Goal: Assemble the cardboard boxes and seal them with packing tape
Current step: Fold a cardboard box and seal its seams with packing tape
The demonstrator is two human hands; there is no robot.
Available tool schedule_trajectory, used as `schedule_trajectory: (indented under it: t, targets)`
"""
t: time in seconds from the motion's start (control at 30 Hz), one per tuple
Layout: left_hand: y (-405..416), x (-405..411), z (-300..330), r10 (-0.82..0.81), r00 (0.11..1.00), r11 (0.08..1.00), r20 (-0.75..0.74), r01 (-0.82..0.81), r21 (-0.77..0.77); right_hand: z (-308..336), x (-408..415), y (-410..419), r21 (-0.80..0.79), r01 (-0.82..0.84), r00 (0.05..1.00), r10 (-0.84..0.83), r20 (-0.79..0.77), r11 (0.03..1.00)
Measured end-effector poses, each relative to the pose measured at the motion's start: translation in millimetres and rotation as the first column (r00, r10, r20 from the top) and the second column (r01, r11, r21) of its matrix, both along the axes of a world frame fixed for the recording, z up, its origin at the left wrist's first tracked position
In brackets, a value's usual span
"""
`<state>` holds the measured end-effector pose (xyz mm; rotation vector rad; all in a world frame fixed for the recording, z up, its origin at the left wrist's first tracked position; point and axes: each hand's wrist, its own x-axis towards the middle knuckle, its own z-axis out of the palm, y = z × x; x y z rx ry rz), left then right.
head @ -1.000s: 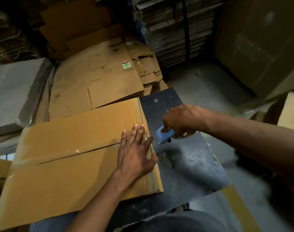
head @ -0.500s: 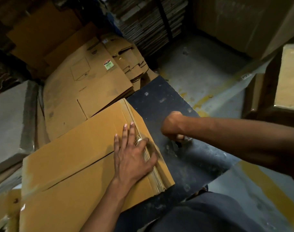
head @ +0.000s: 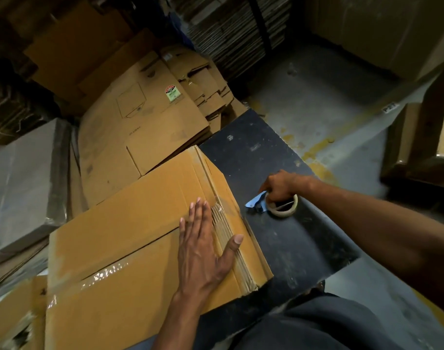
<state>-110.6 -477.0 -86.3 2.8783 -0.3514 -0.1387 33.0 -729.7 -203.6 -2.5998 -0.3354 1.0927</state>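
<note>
Moved since half a second earlier: right hand (head: 283, 184), then a blurred fist over the dark board, is now resting low on that board and showing the tape dispenser (head: 279, 204) beneath it; left hand (head: 203, 245) is lying a little flatter on the box top.

Item 1. Cardboard box (head: 140, 238): tan corrugated board, flaps folded shut, a centre seam running across the top. Clear glossy tape is glinting along the near part of the seam and at the left edge. Its contents are not showing. It is sitting partly on the dark board, the right end overhanging a stack of layered flap edges.

Item 2. Left hand: pressing palm-down on the box near its right end, fingers straight and together, thumb spread over the layered edge.

Item 3. Right hand: curling its fingers into the core of the tape roll, gripping it just right of the box.

Item 4. Tape dispenser: pale round roll with a blue plastic cutter pointing toward the box, standing on the board, apart from the box.

Item 5. Dark board (head: 279, 243): flat, black, scuffed and dusty.

Item 6. Flattened cartons (head: 150, 122): brown, creased, one bearing a red and green sticker (head: 171, 93), lying behind the box.

Item 7. Concrete floor (head: 317, 97): grey, with worn yellow paint.
</note>
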Motion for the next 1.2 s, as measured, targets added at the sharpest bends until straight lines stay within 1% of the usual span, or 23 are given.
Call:
schedule_trajectory:
  t: [0.07,0.1,0.13,0.17,0.2,0.27,0.3,0.33,0.37,0.43,0.5,0.57,0.63,0.7,0.77,0.83,0.9,0.97,1.03,1.13,1.2]
  targets:
    - [0.1,-2.2,0.3,-0.016,1.0,1.0,-0.022,0.017,0.024,3.9,-5.4,4.8,-0.048,0.034,0.997,-0.03,0.073,0.998]
    - [-1.2,-3.3,-0.4,-0.032,0.998,0.998,-0.051,0.035,0.052,10.5,-9.1,9.7,-0.027,0.057,0.99,-0.053,0.129,0.998]
    - [-2.7,-4.2,-2.4,-0.046,0.995,0.995,-0.092,0.054,0.087,16.4,-12.2,17.0,0.039,0.088,0.979,-0.094,0.184,0.995]
    - [-4.3,-4.7,-4.8,-0.054,0.99,0.99,-0.131,0.07,0.119,25.7,-15.9,26.4,0.152,0.134,0.965,-0.163,0.203,0.979]
    - [-5.5,-4.6,-7.0,-0.056,0.986,0.987,-0.155,0.078,0.14,34.9,-19.9,37.7,0.295,0.192,0.953,-0.249,0.172,0.936]
    - [-5.8,-2.9,-8.7,-0.055,0.983,0.988,-0.173,0.078,0.133,53.9,-29.5,61.1,0.551,0.308,0.92,-0.39,0.034,0.776]
    - [-4.9,-2.5,-8.4,-0.057,0.982,0.992,-0.18,0.076,0.102,63.5,-34.3,71.8,0.622,0.344,0.905,-0.424,-0.021,0.703]
    - [-2.5,-3.1,-7.9,-0.054,0.982,0.997,-0.179,0.064,0.05,70.8,-38.2,81.0,0.66,0.36,0.896,-0.442,-0.047,0.659]
    - [1.4,-4.6,-7.5,-0.032,0.986,0.999,-0.164,0.03,-0.016,76.5,-42.1,88.6,0.668,0.362,0.892,-0.45,-0.046,0.65]
    - [11.8,-10.0,-7.4,0.064,0.994,0.99,-0.089,-0.075,-0.117,82.8,-45.5,97.5,0.64,0.36,0.887,-0.461,-0.011,0.679]
    - [25.1,-16.0,-9.5,0.152,0.988,0.984,0.035,-0.148,-0.096,81.0,-45.3,101.5,0.59,0.399,0.876,-0.482,-0.018,0.702]
    - [35.7,-18.8,-9.5,0.163,0.982,0.986,0.091,-0.158,-0.059,77.9,-44.4,105.3,0.57,0.437,0.862,-0.504,-0.045,0.696]
    - [39.8,-18.6,-8.4,0.129,0.988,0.991,0.081,-0.127,-0.037,78.4,-42.4,109.0,0.546,0.461,0.848,-0.529,-0.039,0.699]
    - [41.9,-18.0,-5.0,0.112,0.992,0.993,0.058,-0.11,-0.038,84.5,-41.1,112.4,0.508,0.453,0.847,-0.532,0.012,0.733]
    - [47.7,-18.4,-1.3,0.126,0.991,0.989,0.045,-0.122,-0.083,95.4,-43.3,116.6,0.469,0.38,0.841,-0.509,0.185,0.797]
    - [61.0,-20.6,2.0,0.149,0.986,0.983,0.072,-0.14,-0.117,107.1,-47.1,124.4,0.438,0.296,0.805,-0.468,0.363,0.849]
    - [81.5,-22.9,0.3,0.159,0.981,0.986,0.109,-0.154,-0.058,112.4,-48.8,135.5,0.35,0.217,0.801,-0.371,0.47,0.911]
    - [99.8,-25.1,-2.4,0.15,0.988,0.989,0.028,-0.15,-0.005,110.8,-48.7,142.3,0.255,0.16,0.823,-0.272,0.498,0.954]
    - [112.7,-27.6,-7.1,0.096,0.994,0.995,-0.047,-0.095,0.011,108.0,-47.0,144.2,0.21,0.151,0.837,-0.238,0.493,0.966]
    - [126.9,-26.3,-5.3,0.043,0.997,0.999,-0.059,-0.045,-0.029,113.6,-48.9,152.0,0.165,0.16,0.823,-0.224,0.522,0.973]
    - [146.1,-26.9,-4.4,0.071,0.997,0.996,-0.007,-0.072,-0.046,123.0,-54.9,171.6,0.155,0.155,0.809,-0.216,0.547,0.976]
